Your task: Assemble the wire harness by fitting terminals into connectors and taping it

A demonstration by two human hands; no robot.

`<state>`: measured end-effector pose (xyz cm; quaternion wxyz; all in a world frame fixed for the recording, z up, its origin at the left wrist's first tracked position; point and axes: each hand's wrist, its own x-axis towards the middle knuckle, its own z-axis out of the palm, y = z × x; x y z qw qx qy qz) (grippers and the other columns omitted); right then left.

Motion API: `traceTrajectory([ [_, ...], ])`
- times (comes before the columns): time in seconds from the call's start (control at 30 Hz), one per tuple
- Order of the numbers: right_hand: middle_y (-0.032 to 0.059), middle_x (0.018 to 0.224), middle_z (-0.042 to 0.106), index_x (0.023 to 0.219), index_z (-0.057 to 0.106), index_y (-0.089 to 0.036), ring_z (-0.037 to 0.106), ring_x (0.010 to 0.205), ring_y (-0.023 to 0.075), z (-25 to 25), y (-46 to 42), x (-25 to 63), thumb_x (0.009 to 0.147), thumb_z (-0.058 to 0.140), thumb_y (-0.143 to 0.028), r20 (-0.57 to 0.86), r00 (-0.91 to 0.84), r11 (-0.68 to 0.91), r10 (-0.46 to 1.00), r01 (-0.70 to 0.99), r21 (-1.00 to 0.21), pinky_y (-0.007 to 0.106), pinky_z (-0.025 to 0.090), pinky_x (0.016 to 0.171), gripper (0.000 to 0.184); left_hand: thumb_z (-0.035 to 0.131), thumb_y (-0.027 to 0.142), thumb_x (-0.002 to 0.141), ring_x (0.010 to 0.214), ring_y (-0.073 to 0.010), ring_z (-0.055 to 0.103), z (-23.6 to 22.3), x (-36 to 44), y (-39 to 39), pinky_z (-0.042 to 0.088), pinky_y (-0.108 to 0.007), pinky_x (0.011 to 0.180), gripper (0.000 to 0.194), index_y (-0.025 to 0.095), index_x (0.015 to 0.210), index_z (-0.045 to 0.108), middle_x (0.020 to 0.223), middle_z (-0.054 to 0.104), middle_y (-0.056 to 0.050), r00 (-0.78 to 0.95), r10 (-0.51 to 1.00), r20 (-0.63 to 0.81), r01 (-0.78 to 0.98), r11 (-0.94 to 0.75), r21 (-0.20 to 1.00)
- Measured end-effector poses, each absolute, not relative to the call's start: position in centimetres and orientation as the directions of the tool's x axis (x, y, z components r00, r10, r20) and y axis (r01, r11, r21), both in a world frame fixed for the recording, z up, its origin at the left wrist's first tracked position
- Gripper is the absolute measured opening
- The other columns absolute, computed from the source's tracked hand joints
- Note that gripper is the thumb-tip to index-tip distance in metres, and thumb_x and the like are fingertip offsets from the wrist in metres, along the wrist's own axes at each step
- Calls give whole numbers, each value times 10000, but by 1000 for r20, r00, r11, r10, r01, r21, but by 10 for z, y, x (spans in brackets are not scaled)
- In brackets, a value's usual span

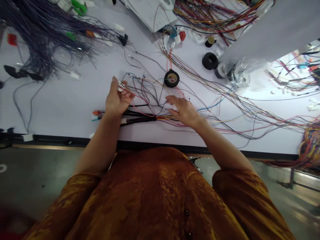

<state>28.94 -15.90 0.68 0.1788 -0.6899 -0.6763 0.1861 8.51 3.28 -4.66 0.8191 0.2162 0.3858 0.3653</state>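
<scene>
My left hand (pixel 115 100) is raised a little above the white table (pixel 62 103), fingers closed on a small white connector (pixel 121 86) from which thin coloured wires trail to the right. My right hand (pixel 183 110) lies low over the loose wires (pixel 150 96), its fingers stretched out and slightly spread, touching or nearly touching them. Between and below the hands runs a bound wire bundle (pixel 140 118) with black sleeving, ending at the left in orange and green terminals (pixel 96 115).
A roll of black tape (pixel 171 78) lies just beyond the hands, with two more black rolls (pixel 210 60) farther back. A dense mass of dark wires (pixel 45 36) fills the far left. Coloured harnesses (pixel 250 110) stretch across the right. The table's front edge (pixel 150 143) is close to my body.
</scene>
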Motion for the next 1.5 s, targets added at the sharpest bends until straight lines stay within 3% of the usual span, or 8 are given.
traceTrajectory([
  [0.1, 99, 1191, 683, 1296, 502, -161, 651, 981, 228, 4, -170, 296, 855, 615, -158, -38, -39, 16, 998, 875, -485, 356, 474, 849, 455, 466, 547, 959, 426, -93, 475, -46, 85, 32, 530, -258, 581, 429, 238, 712, 633, 487, 476, 34, 443, 763, -471, -446, 643, 623],
  [0.27, 120, 1154, 678, 1018, 677, -167, 609, 1017, 264, 6, -179, 301, 907, 600, -207, -75, -88, 66, 993, 965, -255, 406, 422, 893, 141, 414, 529, 986, 422, -86, 455, -44, 86, 31, 522, -257, 562, 463, 208, 730, 628, 486, 470, 33, 461, 758, -462, -470, 650, 597],
  [0.5, 100, 926, 692, 886, 729, -179, 569, 923, 251, 9, -163, 293, 944, 528, -171, -114, -104, 82, 988, 980, -183, 389, 387, 808, 210, 370, 541, 999, 435, -76, 446, -42, 87, 29, 503, -263, 580, 492, 183, 759, 609, 489, 454, 42, 452, 761, -466, -458, 646, 611],
  [0.63, 88, 939, 691, 960, 724, -191, 556, 929, 248, 11, -157, 289, 910, 591, -186, -133, -141, 119, 981, 980, -158, 385, 368, 810, 143, 374, 526, 1007, 442, -71, 433, -41, 87, 29, 496, -263, 601, 472, 201, 755, 603, 488, 439, 45, 460, 755, -467, -444, 651, 615],
  [0.8, 100, 882, 686, 807, 724, -183, 559, 876, 245, 13, -154, 287, 931, 539, -169, -135, -164, 145, 977, 980, -139, 389, 368, 789, 223, 400, 542, 996, 440, -72, 436, -42, 86, 30, 497, -254, 598, 461, 210, 751, 606, 492, 437, 48, 464, 757, -460, -426, 646, 634],
  [1.1, 87, 938, 691, 976, 703, -170, 584, 848, 211, 15, -150, 280, 972, 468, -197, -52, -121, 103, 991, 958, -267, 341, 397, 774, 237, 346, 550, 1004, 415, -84, 438, -40, 87, 30, 518, -243, 558, 507, 205, 746, 614, 460, 428, 45, 472, 744, -474, -443, 665, 602],
  [1.33, 93, 938, 688, 977, 684, -166, 586, 876, 225, 21, -151, 273, 960, 459, -198, -40, -182, 170, 982, 963, -209, 344, 369, 817, 228, 379, 522, 1002, 415, -87, 451, -40, 87, 30, 525, -246, 557, 473, 223, 720, 615, 458, 446, 35, 463, 746, -479, -436, 662, 609],
  [1.5, 85, 822, 705, 921, 667, -152, 605, 786, 234, 10, -157, 295, 911, 496, -179, -45, 78, -84, 996, 986, -147, 381, 338, 840, 174, 421, 539, 983, 407, -81, 455, -41, 87, 31, 522, -239, 560, 457, 211, 735, 618, 466, 441, 46, 465, 737, -490, -440, 673, 594],
])
